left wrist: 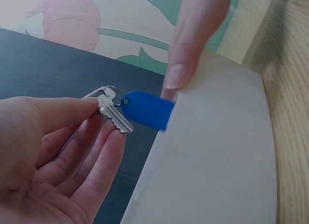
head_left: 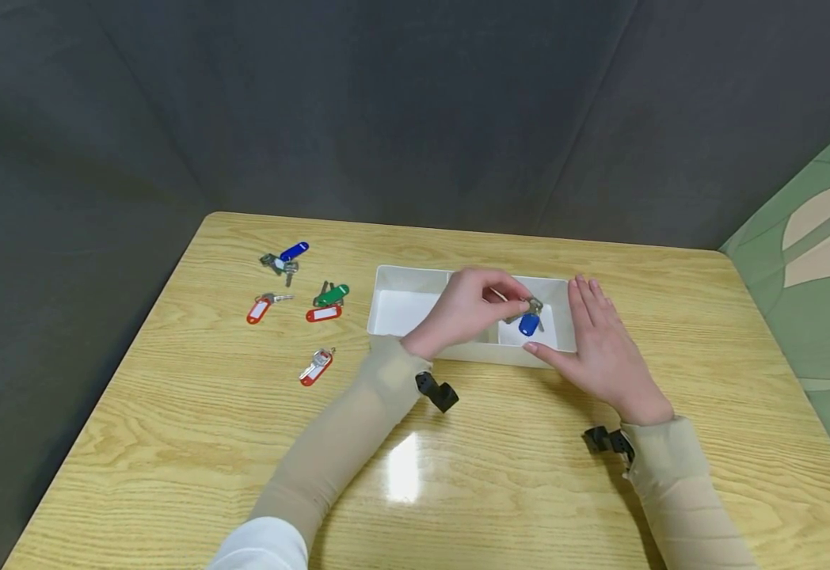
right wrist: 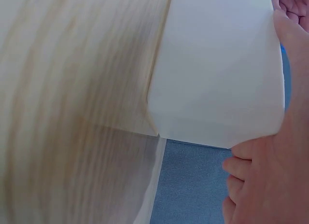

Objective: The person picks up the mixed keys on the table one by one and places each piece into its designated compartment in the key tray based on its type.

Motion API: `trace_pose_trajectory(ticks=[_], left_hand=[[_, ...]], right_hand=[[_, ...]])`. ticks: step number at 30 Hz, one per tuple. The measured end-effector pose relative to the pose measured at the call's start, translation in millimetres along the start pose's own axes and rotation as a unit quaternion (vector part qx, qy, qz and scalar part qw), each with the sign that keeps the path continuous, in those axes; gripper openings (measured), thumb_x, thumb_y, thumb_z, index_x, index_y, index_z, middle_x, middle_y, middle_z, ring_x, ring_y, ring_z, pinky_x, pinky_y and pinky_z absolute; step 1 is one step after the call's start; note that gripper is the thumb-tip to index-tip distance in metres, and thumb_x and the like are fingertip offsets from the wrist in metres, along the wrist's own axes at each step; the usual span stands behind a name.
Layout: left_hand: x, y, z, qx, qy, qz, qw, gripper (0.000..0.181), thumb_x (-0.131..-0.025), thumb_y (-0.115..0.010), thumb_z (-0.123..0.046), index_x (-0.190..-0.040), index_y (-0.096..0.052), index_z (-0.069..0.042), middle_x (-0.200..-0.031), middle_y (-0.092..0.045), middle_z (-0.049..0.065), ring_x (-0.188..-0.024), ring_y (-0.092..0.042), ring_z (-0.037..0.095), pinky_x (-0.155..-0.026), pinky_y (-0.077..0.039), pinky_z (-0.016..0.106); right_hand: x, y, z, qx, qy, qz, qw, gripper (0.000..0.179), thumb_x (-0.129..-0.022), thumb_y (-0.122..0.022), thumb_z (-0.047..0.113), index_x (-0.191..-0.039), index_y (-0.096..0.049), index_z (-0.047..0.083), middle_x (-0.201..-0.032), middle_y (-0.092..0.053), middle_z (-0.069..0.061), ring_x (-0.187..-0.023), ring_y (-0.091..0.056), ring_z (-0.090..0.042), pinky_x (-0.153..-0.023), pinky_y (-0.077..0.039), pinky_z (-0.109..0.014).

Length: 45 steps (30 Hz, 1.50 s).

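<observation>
My left hand [head_left: 466, 307] pinches a bunch of keys [head_left: 534, 304] between thumb and fingers, above the right compartment of a long white box [head_left: 468, 352]. A blue key tag [head_left: 529, 324] hangs from the bunch. In the left wrist view a silver key [left wrist: 115, 113] and its ring lie at the fingertips, and the blue tag [left wrist: 145, 109] reaches the box rim. My right hand [head_left: 603, 352] rests on the box's right end, fingers straight along the outside and thumb at the front rim. The right wrist view has the box's front wall [right wrist: 217, 64] beside that hand.
Left of the box lie keys with a blue tag [head_left: 294, 252], a green tag [head_left: 333, 295] and red tags, among them one red tag [head_left: 259, 310] at far left and another red tag [head_left: 317, 367] nearer me. A dark partition [head_left: 415, 119] stands behind the wooden table [head_left: 493, 491].
</observation>
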<state>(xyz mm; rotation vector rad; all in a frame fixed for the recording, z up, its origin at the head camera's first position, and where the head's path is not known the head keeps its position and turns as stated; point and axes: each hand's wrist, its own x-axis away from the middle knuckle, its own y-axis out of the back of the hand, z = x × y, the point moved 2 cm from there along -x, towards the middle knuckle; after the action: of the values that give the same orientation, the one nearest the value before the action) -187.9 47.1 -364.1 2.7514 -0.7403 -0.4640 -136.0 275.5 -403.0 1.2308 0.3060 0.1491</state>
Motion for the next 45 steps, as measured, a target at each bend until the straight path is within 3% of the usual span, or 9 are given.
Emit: trace_pose_trajectory(ticks=[5, 23, 28, 32, 42, 45], left_hand=[[-1.0, -2.3, 2.1, -0.007, 0.01, 0.004, 0.9999, 0.012, -0.095, -0.076, -0.014, -0.106, -0.078, -0.011, -0.092, -0.07, -0.011, -0.077, -0.066, 0.008, -0.074, -0.055, 0.022], [-12.7, -10.8, 7.2, -0.024, 0.003, 0.009, 0.9997, 0.014, -0.094, -0.076, -0.014, -0.108, -0.078, -0.009, -0.09, -0.071, -0.008, -0.076, -0.066, 0.004, -0.073, -0.055, 0.019], [-13.1, -12.9, 9.0, -0.011, 0.037, -0.001, 0.9992, 0.031, -0.095, -0.075, -0.012, -0.125, -0.072, -0.005, -0.116, -0.072, 0.005, -0.094, -0.069, 0.01, -0.079, -0.053, 0.017], [-12.3, -12.1, 8.0, 0.004, 0.057, -0.01, 0.9983, 0.045, -0.096, -0.074, -0.013, -0.139, -0.062, -0.006, -0.135, -0.064, 0.006, -0.112, -0.066, 0.021, -0.085, -0.052, 0.017], [-12.1, -9.1, 6.2, 0.003, 0.034, -0.013, 0.9993, 0.048, -0.096, -0.075, -0.02, -0.139, -0.061, -0.004, -0.136, -0.064, 0.01, -0.115, -0.065, 0.023, -0.09, -0.05, 0.017], [-11.5, -7.8, 5.7, 0.0, 0.035, -0.015, 0.9993, 0.049, -0.096, -0.075, -0.024, -0.139, -0.062, -0.005, -0.135, -0.065, 0.006, -0.114, -0.065, 0.02, -0.09, -0.05, 0.017]], right_hand=[[0.4, 0, 0, -0.003, 0.0, 0.0, 1.0, 0.111, -0.091, -0.066, 0.063, -0.159, -0.011, -0.006, -0.167, -0.008, -0.022, -0.153, -0.002, -0.036, -0.122, -0.004, -0.05], [-0.5, -1, -2, -0.002, 0.005, -0.006, 1.0, 0.112, -0.09, -0.067, 0.063, -0.159, -0.013, -0.006, -0.166, -0.01, -0.023, -0.154, -0.003, -0.036, -0.122, -0.007, -0.052], [-0.9, -1, -2, -0.004, 0.006, -0.008, 0.9999, 0.111, -0.09, -0.067, 0.062, -0.159, -0.014, -0.007, -0.166, -0.011, -0.024, -0.153, -0.004, -0.036, -0.121, -0.007, -0.053], [-1.2, -1, -1, -0.001, 0.004, -0.004, 1.0, 0.111, -0.09, -0.066, 0.063, -0.159, -0.013, -0.006, -0.166, -0.01, -0.024, -0.154, -0.003, -0.036, -0.122, -0.006, -0.052], [-1.0, -1, -1, 0.004, 0.002, 0.001, 1.0, 0.111, -0.091, -0.065, 0.063, -0.159, -0.012, -0.006, -0.166, -0.01, -0.024, -0.154, -0.003, -0.036, -0.122, -0.005, -0.051], [-0.9, -1, -1, 0.003, 0.001, 0.002, 1.0, 0.111, -0.091, -0.065, 0.064, -0.159, -0.012, -0.006, -0.166, -0.009, -0.024, -0.154, -0.002, -0.036, -0.122, -0.005, -0.051]])
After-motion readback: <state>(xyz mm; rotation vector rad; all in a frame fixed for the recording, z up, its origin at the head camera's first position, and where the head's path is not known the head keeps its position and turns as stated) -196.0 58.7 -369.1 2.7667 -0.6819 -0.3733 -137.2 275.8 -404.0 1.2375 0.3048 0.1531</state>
